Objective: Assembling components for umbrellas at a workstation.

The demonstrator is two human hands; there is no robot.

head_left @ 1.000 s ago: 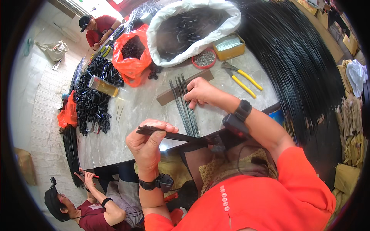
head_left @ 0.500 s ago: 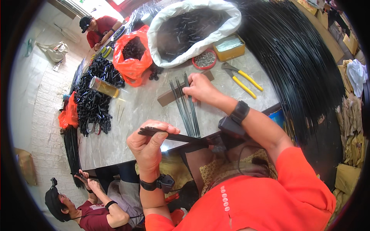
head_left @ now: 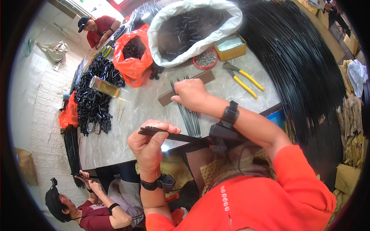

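A bundle of thin black rods (head_left: 175, 136) is gripped by my left hand (head_left: 148, 144) near the table's front edge, its tips poking out past the thumb. My right hand (head_left: 191, 93) is curled over a loose group of thin dark rods (head_left: 190, 122) lying on the table, thumb and fingers closing on them at the left side. Those rods run from the front edge across a flat brown strip (head_left: 165, 99). My right palm hides part of the rods and the exact grip.
Beyond my hands stand a white sack (head_left: 156, 42) of black tubes, a red bag (head_left: 135, 71), a red dish (head_left: 205, 59), a yellow box (head_left: 231, 47) and yellow-handled pliers (head_left: 246, 82). Long black rods (head_left: 296, 65) cover the right side. Black parts (head_left: 94, 100) heap left; two people work nearby.
My right hand has moved left across the rods on the table and now covers more of them; the rods lie closer together. My left hand and its bundle have stayed in place.
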